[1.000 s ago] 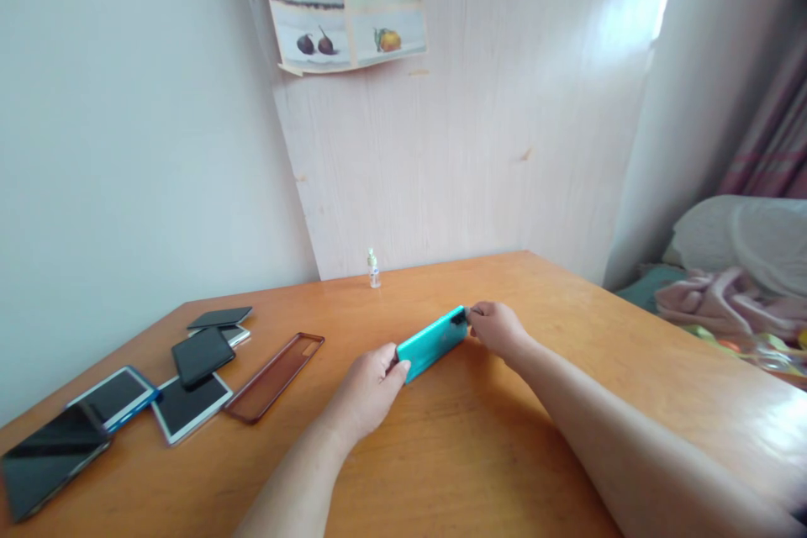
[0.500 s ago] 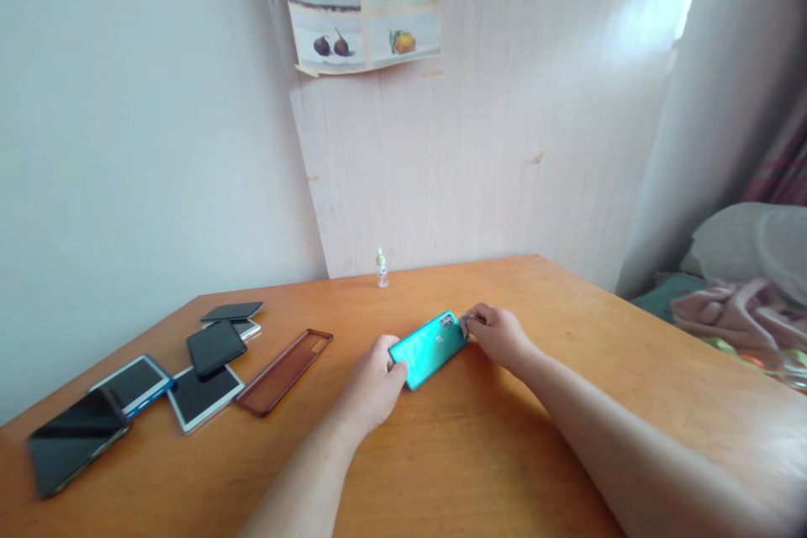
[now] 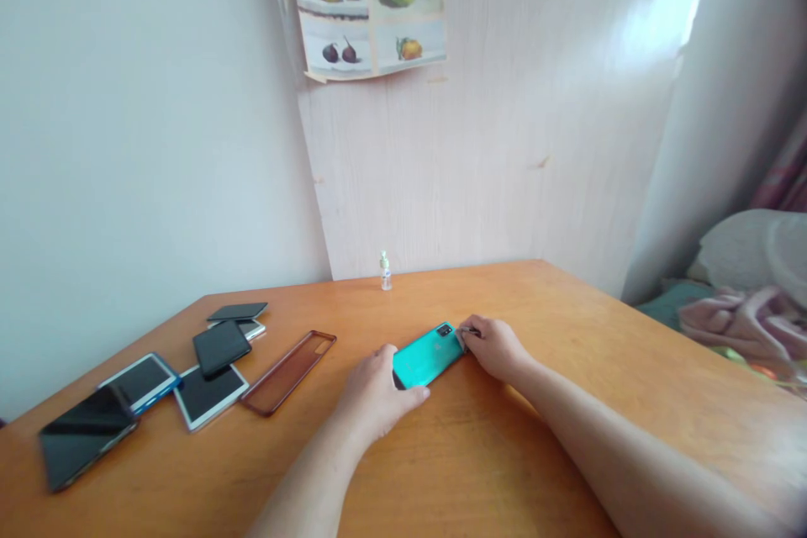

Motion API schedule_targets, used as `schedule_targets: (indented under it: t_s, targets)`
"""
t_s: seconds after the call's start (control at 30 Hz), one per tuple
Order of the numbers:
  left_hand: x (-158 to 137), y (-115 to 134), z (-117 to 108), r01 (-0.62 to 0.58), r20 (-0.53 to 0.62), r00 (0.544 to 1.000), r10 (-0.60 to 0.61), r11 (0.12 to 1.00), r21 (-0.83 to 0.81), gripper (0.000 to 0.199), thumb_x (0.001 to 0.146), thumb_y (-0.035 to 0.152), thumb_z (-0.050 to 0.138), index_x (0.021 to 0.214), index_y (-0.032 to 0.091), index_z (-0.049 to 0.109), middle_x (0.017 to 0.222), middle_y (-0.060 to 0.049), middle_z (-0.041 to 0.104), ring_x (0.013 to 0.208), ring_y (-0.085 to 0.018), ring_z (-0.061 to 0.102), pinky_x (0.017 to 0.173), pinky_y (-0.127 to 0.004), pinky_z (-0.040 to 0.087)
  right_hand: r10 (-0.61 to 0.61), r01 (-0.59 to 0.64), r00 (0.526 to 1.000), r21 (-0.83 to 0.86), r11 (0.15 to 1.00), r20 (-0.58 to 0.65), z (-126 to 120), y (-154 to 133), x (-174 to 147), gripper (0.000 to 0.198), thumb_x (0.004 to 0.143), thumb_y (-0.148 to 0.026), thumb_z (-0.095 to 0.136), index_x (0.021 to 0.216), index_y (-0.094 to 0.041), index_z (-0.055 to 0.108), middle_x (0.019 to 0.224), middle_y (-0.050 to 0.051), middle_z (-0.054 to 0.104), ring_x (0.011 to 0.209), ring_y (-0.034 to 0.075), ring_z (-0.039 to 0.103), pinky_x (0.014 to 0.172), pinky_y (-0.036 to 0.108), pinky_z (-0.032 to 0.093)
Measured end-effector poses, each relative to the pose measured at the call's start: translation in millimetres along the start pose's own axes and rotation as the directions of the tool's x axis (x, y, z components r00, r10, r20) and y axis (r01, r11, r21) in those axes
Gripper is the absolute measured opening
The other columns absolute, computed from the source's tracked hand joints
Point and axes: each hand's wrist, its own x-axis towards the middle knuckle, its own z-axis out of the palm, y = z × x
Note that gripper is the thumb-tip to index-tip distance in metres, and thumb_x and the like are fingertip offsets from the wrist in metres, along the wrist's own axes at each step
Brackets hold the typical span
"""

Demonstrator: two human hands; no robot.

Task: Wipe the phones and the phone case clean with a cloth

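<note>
A teal phone (image 3: 427, 358) lies back up on the table, its camera block at the far right corner. My left hand (image 3: 373, 391) is round its near left end, fingers at the far side and thumb stretched along the near edge. Closed in a pinch, my right hand (image 3: 495, 345) holds a small grey cloth (image 3: 462, 340) against the phone's right end. The fingers under that hand are partly hidden. To the left of my left hand lies a clear brown phone case (image 3: 290, 373) with a camera cut-out.
Several other devices lie at the left: a black phone (image 3: 222, 347), a white-framed one (image 3: 211, 394), a blue-edged one (image 3: 142, 382) and a large dark one (image 3: 88, 437). A small pump bottle (image 3: 386, 271) stands at the back of the wooden table (image 3: 567, 328).
The phone has gone from tilted up to lying flatter. My left thumb has moved off its back to the near edge. My right hand stays at the right end with the cloth.
</note>
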Motion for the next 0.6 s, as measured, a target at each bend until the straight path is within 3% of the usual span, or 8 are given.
schedule_targets:
  t_s: [0.2, 0.47, 0.6]
  targets:
    - [-4, 5, -2, -0.054, -0.034, 0.998, 0.058, 0.993, 0.105, 0.042, 0.063, 0.057, 0.073, 0.082, 0.021, 0.059, 0.090, -0.008, 0.058, 0.084, -0.025, 0.056, 0.065, -0.029, 0.032, 0.059, -0.054, 0.993, 0.053, 0.997, -0.105, 6, 6, 4, 0.031, 0.084, -0.031, 0.050, 0.110, -0.018, 0.061, 0.087, 0.005, 0.072, 0.075, 0.018, 0.064, 0.063, 0.025, 0.043]
    - [-7, 7, -1, -0.050, -0.046, 0.997, 0.056, 0.990, 0.132, 0.046, 0.062, 0.062, 0.071, 0.082, 0.021, 0.061, 0.093, -0.009, 0.054, 0.090, -0.028, 0.054, 0.068, -0.031, 0.035, -0.024, 0.024, 1.000, -0.009, 1.000, -0.011, 8, -3, -2, 0.014, 0.078, -0.026, 0.056, 0.075, -0.021, 0.069, 0.075, 0.001, 0.066, 0.072, 0.016, 0.060, 0.064, 0.024, 0.041]
    - [-7, 7, -1, -0.046, -0.023, 0.998, 0.050, 0.988, 0.149, 0.047, 0.064, 0.063, 0.069, 0.083, 0.021, 0.060, 0.096, -0.009, 0.054, 0.094, -0.029, 0.055, 0.071, -0.032, 0.039, -0.046, 0.041, 0.998, -0.097, 0.994, -0.052, 7, -6, -3, 0.016, 0.076, -0.018, 0.055, 0.084, -0.021, 0.069, 0.085, 0.004, 0.063, 0.079, 0.017, 0.058, 0.071, 0.026, 0.041]
